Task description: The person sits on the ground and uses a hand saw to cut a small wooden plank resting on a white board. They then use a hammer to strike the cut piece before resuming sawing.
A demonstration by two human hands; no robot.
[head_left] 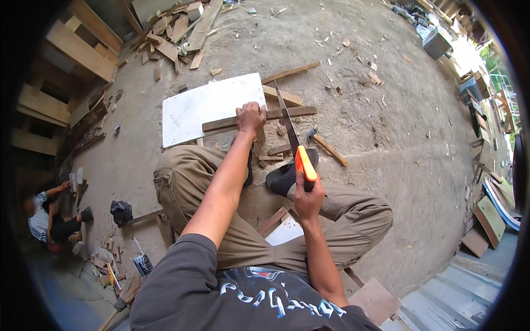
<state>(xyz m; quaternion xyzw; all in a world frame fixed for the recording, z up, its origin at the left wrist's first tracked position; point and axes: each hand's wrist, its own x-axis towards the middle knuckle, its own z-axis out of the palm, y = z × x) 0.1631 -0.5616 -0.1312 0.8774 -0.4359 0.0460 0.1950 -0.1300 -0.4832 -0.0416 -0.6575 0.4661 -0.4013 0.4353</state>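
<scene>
My left hand (pixel 252 117) is closed over a narrow wooden strip (pixel 221 124) and holds it down. The strip's left part lies over a white board (pixel 204 102), while its right end sticks out past the board's edge. In my right hand (pixel 309 196) is a handsaw (pixel 305 165), gripped by its orange and black handle. Its long blade points away from me and crosses the strip to the right of my left hand. Whether the teeth have cut into the wood cannot be made out. Another wood piece (pixel 282 96) lies beyond the strip, by the board's right edge.
A hammer (pixel 329 149) lies on the dirt floor right of the saw. Wood scraps (pixel 171 47) are heaped at the far left, near wooden furniture frames (pixel 83 49). Another person (pixel 47 215) sits at the left. A black bag (pixel 121 212) and a broom (pixel 128 292) are nearer.
</scene>
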